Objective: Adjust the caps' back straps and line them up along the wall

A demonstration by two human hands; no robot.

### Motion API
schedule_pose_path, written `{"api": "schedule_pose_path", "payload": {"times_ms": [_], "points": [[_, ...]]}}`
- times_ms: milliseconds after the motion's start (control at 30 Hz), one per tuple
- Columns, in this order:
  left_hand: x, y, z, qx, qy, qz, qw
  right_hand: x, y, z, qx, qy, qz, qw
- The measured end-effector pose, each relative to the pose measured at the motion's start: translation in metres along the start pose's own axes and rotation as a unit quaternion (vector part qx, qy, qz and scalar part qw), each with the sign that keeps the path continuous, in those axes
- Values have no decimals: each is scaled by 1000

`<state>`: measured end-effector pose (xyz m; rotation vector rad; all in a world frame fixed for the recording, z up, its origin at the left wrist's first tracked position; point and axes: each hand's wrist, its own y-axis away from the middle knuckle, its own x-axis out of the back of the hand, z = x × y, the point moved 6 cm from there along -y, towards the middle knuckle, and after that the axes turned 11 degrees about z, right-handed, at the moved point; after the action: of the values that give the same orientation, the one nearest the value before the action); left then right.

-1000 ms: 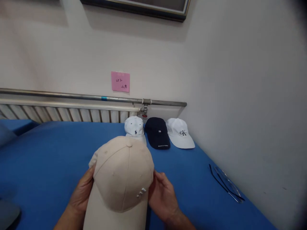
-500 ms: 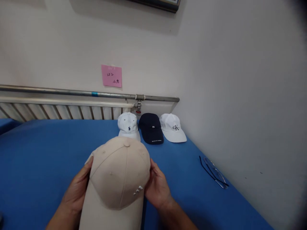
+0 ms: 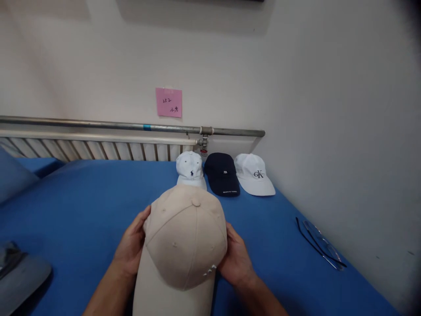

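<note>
A beige baseball cap (image 3: 187, 241) is held up in front of me, crown away and brim toward my body, with small silver bits on its front. My left hand (image 3: 131, 243) grips its left side, and my right hand (image 3: 237, 259) grips the right side; the fingertips are hidden behind or under the cap. Just beyond stand a white cap with a small dark emblem (image 3: 190, 169), a navy cap (image 3: 222, 173) and a white cap with CK letters (image 3: 255, 173), side by side on the blue surface.
A grey cap (image 3: 24, 274) lies at the lower left of the blue surface (image 3: 98, 193). Eyeglasses (image 3: 322, 245) rest near the right wall. Behind run a metal pipe (image 3: 125, 126) and a radiator (image 3: 141, 151); a pink note (image 3: 169, 102) hangs above.
My view has turned to the left, so the background sits further right and the grey cap now shows. Both hands still hold the beige cap in much the same way.
</note>
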<state>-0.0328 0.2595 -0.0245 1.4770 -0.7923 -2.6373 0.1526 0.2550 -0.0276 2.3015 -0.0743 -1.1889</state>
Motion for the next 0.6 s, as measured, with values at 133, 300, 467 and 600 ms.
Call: {"api": "schedule_pose_path", "payload": {"times_ms": [133, 300, 467, 600], "points": [[2, 1, 0, 8, 6, 46, 999, 1, 0, -2, 5, 4, 11, 1000], [-8, 4, 0, -3, -3, 2, 1000, 2, -2, 0, 6, 25, 13, 1000], [-8, 2, -3, 6, -33, 25, 999, -2, -1, 2, -4, 48, -3, 999], [-7, 1, -1, -14, -36, 66, 997, -4, -1, 1, 6, 67, -2, 998]]}}
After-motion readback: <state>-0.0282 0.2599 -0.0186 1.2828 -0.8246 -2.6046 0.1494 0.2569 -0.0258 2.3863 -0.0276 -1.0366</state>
